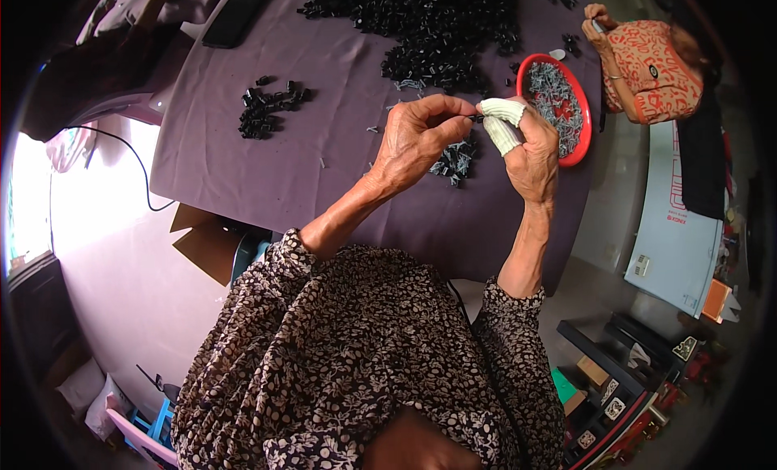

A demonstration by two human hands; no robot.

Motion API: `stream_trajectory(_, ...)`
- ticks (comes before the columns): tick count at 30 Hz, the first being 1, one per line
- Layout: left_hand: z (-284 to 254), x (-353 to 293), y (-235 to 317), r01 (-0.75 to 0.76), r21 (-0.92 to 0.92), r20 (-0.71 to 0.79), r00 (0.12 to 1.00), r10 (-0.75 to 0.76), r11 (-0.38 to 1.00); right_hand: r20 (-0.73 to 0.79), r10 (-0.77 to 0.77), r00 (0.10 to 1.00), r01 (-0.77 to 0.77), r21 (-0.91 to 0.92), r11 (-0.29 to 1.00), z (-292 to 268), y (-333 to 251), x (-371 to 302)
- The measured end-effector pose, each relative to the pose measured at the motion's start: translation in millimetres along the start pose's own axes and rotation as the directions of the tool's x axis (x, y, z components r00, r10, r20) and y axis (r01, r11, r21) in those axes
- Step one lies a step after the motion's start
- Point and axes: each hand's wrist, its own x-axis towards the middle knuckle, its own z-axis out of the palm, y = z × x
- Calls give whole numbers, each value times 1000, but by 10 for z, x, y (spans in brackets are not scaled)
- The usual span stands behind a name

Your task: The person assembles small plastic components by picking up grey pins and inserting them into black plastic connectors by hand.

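My left hand (414, 140) pinches a small black plastic piece (476, 117) between thumb and fingertips. My right hand (530, 153), with white knitted covers on its thumb and forefinger, meets it there and grips at the same spot. The fingers hide most of the piece. Below the hands lies a small heap of black pieces with grey pins (456, 164), partly covered by the left hand. Just right of my right hand is a red plate (588, 118) full of loose grey pins (558, 98).
A large pile of black pieces (437, 33) spreads over the far side of the purple-covered table (324, 187). A smaller cluster (271, 107) sits to the left, near a dark flat object (237, 17). Another person (654, 69) is at the far right, holding something small.
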Motion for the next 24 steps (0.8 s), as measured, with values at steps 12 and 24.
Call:
stream_trajectory(12,-29,22,-73,2,-19,-33,999,-3,1000,-33,-41,999,35,-170,985,71,-23,30)
stream_trajectory(24,-25,47,-152,115,-163,-26,992,-121,980,-30,-61,998,54,-193,980,189,22,45)
